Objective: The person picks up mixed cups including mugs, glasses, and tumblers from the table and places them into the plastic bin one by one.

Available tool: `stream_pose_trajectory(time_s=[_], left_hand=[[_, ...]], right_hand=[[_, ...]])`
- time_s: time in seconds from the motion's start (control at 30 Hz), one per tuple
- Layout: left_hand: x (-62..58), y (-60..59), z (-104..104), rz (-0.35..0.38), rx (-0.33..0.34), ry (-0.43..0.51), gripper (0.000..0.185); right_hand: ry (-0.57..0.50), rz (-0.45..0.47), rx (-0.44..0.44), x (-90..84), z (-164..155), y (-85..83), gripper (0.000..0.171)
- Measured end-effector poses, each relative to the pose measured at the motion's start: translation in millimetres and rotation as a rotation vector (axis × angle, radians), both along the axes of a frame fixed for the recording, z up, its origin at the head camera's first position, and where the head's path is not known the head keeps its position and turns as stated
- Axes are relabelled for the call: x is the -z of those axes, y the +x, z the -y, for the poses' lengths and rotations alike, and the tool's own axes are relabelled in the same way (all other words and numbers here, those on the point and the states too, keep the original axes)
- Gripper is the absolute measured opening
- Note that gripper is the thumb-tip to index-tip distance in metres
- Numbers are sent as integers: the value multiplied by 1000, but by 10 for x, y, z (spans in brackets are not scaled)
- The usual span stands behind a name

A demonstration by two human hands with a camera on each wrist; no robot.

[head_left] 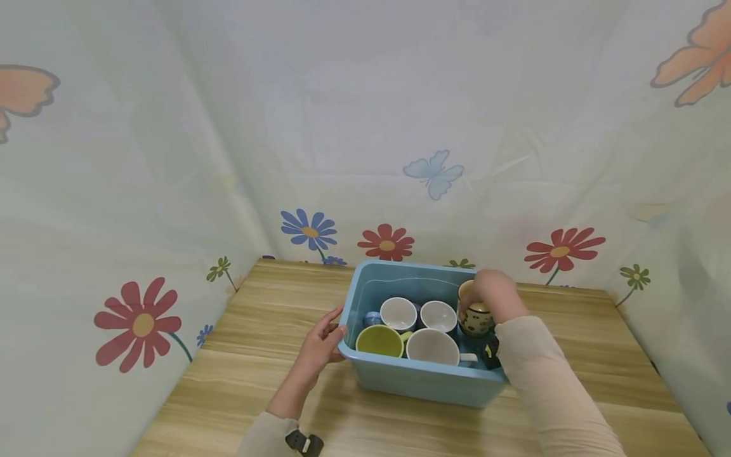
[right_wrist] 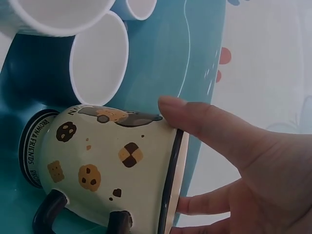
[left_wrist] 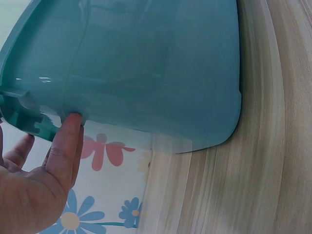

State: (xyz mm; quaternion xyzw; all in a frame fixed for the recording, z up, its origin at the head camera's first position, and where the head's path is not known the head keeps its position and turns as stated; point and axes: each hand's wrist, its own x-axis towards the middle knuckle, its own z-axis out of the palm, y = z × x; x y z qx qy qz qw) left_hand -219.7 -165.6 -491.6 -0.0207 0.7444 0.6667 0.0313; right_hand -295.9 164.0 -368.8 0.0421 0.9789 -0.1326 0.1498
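A blue plastic bin (head_left: 422,387) stands on the wooden table with several mugs inside. My left hand (head_left: 320,346) touches its left end at the rim, fingers (left_wrist: 66,146) fairly straight against the outer wall. Inside the right end, my right hand (head_left: 497,292) holds a cream mug (right_wrist: 107,165) with cookie prints, dark rim and black handle. My thumb (right_wrist: 180,112) lies on the mug's outside near the rim; the other fingers are partly hidden beyond it. Left of it are a yellow-green mug (head_left: 379,341), a wide white mug (head_left: 432,347) and two white-lined mugs, one (head_left: 438,315) nearest the cream one.
A black item with a yellow mark (head_left: 490,352) lies in the bin's right front corner, partly hidden by my sleeve. The wooden table (head_left: 268,317) extends on both sides of the bin. A white curtain (head_left: 342,127) with flowers and butterflies encloses the back and sides.
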Motion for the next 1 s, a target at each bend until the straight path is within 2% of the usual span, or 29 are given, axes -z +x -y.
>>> stream_pose_trajectory(time_s=[0.4,0.57,0.83,1.0], left_hand=[[4,-6,-7,-3,5,8,53],[1,6,-6,5,1,13,53],[11,11,-14,5,0,15,53],[11,-6,-12,9,-6,11,53]], right_hand=[[27,-25,-5,83,23,-5,54],[-7,-35,-8,104,14,1,54],[-45,39,2,121,-28,-57,65],[-47,28,-11,152,-18,-85,65]])
